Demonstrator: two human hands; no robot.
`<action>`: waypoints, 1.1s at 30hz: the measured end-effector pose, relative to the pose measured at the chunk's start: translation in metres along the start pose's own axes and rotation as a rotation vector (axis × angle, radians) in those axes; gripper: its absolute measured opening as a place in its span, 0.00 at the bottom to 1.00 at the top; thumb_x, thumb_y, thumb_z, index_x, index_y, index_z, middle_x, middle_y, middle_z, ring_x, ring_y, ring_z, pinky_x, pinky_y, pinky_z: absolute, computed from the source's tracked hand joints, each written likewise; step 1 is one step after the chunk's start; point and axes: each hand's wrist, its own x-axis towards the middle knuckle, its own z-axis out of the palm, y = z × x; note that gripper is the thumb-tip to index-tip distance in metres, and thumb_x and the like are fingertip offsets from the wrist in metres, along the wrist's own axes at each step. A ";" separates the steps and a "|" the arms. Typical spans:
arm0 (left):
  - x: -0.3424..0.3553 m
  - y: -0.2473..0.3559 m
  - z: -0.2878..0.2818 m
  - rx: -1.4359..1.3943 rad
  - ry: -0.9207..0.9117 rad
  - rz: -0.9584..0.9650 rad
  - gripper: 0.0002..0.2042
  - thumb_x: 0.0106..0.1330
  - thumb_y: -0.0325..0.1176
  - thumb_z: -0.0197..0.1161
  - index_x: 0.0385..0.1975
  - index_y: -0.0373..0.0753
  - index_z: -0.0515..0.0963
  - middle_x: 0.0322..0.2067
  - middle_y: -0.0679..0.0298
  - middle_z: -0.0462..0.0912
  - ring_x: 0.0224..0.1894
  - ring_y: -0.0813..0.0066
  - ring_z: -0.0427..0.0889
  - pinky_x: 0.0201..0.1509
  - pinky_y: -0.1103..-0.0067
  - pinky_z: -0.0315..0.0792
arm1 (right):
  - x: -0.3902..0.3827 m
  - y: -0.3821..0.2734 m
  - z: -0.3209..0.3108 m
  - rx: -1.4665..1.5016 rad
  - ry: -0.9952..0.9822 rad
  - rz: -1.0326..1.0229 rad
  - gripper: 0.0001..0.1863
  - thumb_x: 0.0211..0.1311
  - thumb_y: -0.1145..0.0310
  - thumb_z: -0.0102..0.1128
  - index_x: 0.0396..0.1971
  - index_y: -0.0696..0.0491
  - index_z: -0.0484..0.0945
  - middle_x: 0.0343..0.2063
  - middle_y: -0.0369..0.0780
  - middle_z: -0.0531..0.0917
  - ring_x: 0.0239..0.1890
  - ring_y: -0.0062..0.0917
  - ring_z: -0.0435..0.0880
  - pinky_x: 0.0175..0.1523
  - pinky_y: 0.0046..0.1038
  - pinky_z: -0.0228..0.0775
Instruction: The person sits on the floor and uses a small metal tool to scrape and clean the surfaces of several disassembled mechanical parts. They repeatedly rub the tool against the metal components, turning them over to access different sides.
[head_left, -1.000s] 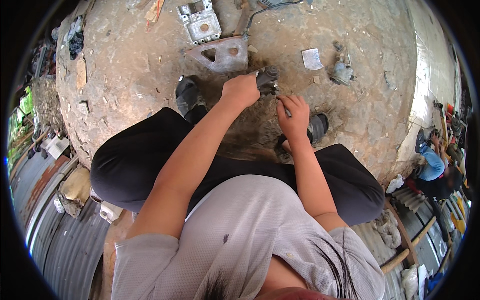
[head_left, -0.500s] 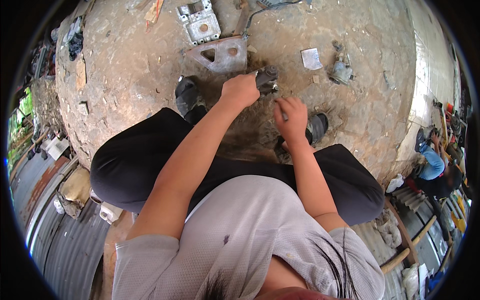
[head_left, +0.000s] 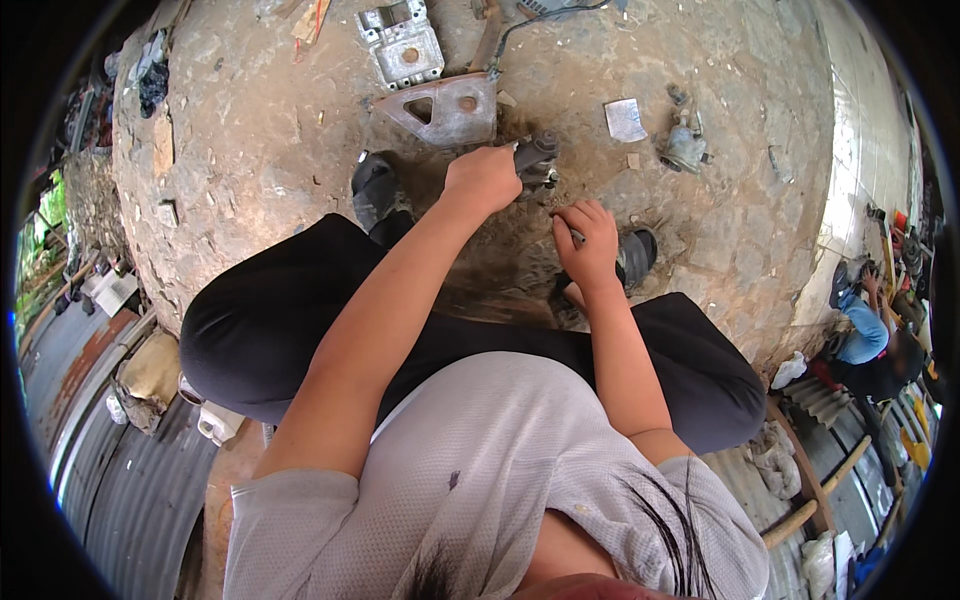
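The left hand (head_left: 485, 180) has its fingers clenched around a dark metal part (head_left: 538, 150), whose rounded end juts just right of them. The right hand (head_left: 590, 240) grasps a slim tool (head_left: 577, 237) between its fingers, near that part.

There's room to pass right of centre, between the right hand (head_left: 588, 243) and pale sheet (head_left: 625, 120); at upper centre a grey bracket (head_left: 445, 112) blocks, height hard to judge.
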 end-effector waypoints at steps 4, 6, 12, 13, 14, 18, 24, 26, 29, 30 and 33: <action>-0.003 0.003 -0.003 0.003 0.014 0.018 0.17 0.65 0.36 0.61 0.51 0.38 0.84 0.49 0.48 0.89 0.54 0.48 0.87 0.60 0.57 0.80 | 0.003 -0.001 0.007 -0.004 0.099 0.019 0.04 0.61 0.72 0.69 0.36 0.53 0.86 0.32 0.40 0.84 0.37 0.39 0.81 0.42 0.40 0.69; -0.001 0.001 -0.001 0.014 0.009 0.009 0.17 0.66 0.36 0.61 0.51 0.38 0.83 0.49 0.49 0.89 0.54 0.48 0.88 0.60 0.57 0.80 | -0.002 0.002 0.002 0.003 0.024 0.054 0.05 0.62 0.72 0.69 0.37 0.53 0.86 0.32 0.41 0.84 0.37 0.42 0.82 0.41 0.42 0.71; -0.002 0.002 0.000 0.029 0.024 0.007 0.16 0.66 0.36 0.61 0.51 0.38 0.83 0.49 0.49 0.89 0.54 0.48 0.88 0.59 0.57 0.81 | -0.001 -0.001 0.001 0.034 0.044 0.129 0.03 0.65 0.72 0.68 0.35 0.55 0.84 0.32 0.44 0.83 0.36 0.46 0.83 0.41 0.43 0.74; -0.003 0.001 0.001 0.029 0.030 0.006 0.16 0.65 0.36 0.61 0.51 0.38 0.84 0.49 0.49 0.89 0.54 0.48 0.88 0.59 0.57 0.81 | -0.004 0.003 0.000 0.013 -0.027 0.144 0.03 0.66 0.72 0.68 0.35 0.55 0.84 0.32 0.44 0.83 0.36 0.46 0.83 0.41 0.43 0.74; -0.002 0.001 0.002 0.023 0.031 0.007 0.16 0.65 0.36 0.61 0.51 0.38 0.84 0.49 0.49 0.89 0.54 0.48 0.88 0.59 0.57 0.81 | -0.001 -0.001 0.000 0.032 0.035 0.133 0.03 0.66 0.72 0.68 0.35 0.55 0.84 0.32 0.44 0.83 0.36 0.46 0.83 0.41 0.43 0.75; -0.002 0.001 0.003 0.016 0.030 0.002 0.16 0.65 0.35 0.61 0.50 0.39 0.84 0.48 0.49 0.89 0.53 0.48 0.88 0.59 0.57 0.81 | 0.001 -0.002 -0.002 0.024 0.039 0.147 0.03 0.67 0.71 0.67 0.35 0.54 0.84 0.32 0.44 0.83 0.37 0.46 0.84 0.41 0.43 0.75; -0.003 0.001 0.003 0.018 0.025 0.002 0.16 0.65 0.35 0.61 0.50 0.39 0.84 0.48 0.49 0.90 0.53 0.48 0.88 0.59 0.57 0.81 | 0.006 -0.004 -0.006 0.030 0.103 0.153 0.04 0.69 0.70 0.67 0.36 0.54 0.83 0.33 0.45 0.84 0.37 0.47 0.84 0.41 0.42 0.75; -0.003 0.000 0.004 0.018 0.026 0.001 0.16 0.65 0.35 0.61 0.50 0.39 0.84 0.48 0.49 0.90 0.53 0.48 0.88 0.59 0.57 0.81 | 0.004 0.001 -0.008 0.027 0.075 0.200 0.05 0.71 0.69 0.66 0.37 0.55 0.84 0.34 0.46 0.85 0.38 0.46 0.84 0.42 0.41 0.76; -0.002 0.000 0.005 0.018 0.030 0.001 0.16 0.65 0.35 0.61 0.50 0.39 0.84 0.48 0.49 0.89 0.53 0.48 0.88 0.59 0.57 0.81 | 0.004 0.001 -0.008 0.059 0.106 0.250 0.07 0.73 0.68 0.65 0.38 0.56 0.85 0.35 0.47 0.85 0.38 0.45 0.85 0.44 0.39 0.76; -0.002 0.000 0.005 0.018 0.029 0.000 0.16 0.65 0.35 0.61 0.50 0.39 0.84 0.48 0.49 0.89 0.53 0.48 0.88 0.59 0.57 0.81 | 0.009 -0.003 -0.009 0.036 0.097 0.233 0.07 0.73 0.69 0.64 0.38 0.56 0.85 0.35 0.47 0.85 0.38 0.45 0.85 0.44 0.39 0.76; -0.003 0.000 0.005 0.018 0.025 -0.003 0.16 0.65 0.35 0.61 0.51 0.38 0.84 0.47 0.49 0.89 0.53 0.48 0.88 0.59 0.57 0.81 | 0.005 0.003 -0.009 0.063 0.067 0.307 0.07 0.72 0.68 0.65 0.36 0.56 0.85 0.35 0.47 0.86 0.39 0.47 0.85 0.43 0.40 0.76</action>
